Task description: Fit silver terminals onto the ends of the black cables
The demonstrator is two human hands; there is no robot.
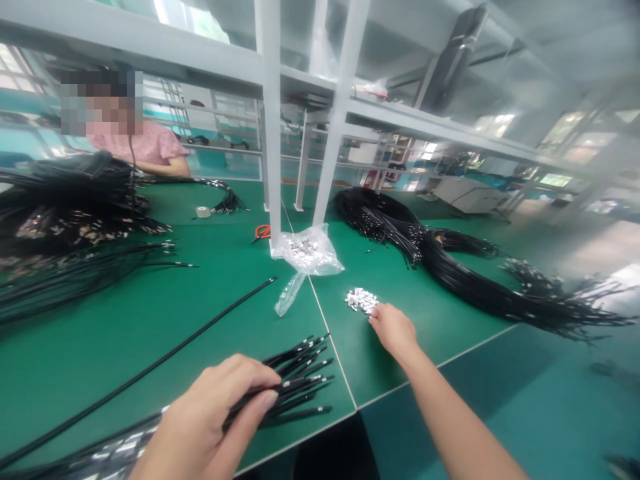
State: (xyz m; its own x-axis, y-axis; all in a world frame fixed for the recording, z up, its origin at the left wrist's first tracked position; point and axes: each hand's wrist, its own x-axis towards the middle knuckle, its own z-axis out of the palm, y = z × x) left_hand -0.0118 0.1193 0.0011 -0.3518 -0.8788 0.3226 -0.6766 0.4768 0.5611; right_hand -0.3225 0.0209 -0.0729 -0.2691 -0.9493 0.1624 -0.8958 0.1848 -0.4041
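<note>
My left hand (215,407) is closed round a bundle of black cables (295,383) at the lower middle, their cut ends fanning out to the right past my thumb. At the right edge of a small pile of silvery metal pieces (361,300), my right hand (394,328) has its fingers pinched together; whatever lies between the fingertips is too small to make out. A clear plastic bag (310,250) with more small metal pieces lies behind the pile. One single black cable (175,360) stretches diagonally across the green table (215,293) to the left of the bundle.
Large heaps of black cables (65,207) cover the left side. Coiled cables (460,273) lie at the right. Orange-handled scissors (263,231) and a white roll (203,212) rest near the white shelf post (273,133). A person in pink (160,143) sits across the table.
</note>
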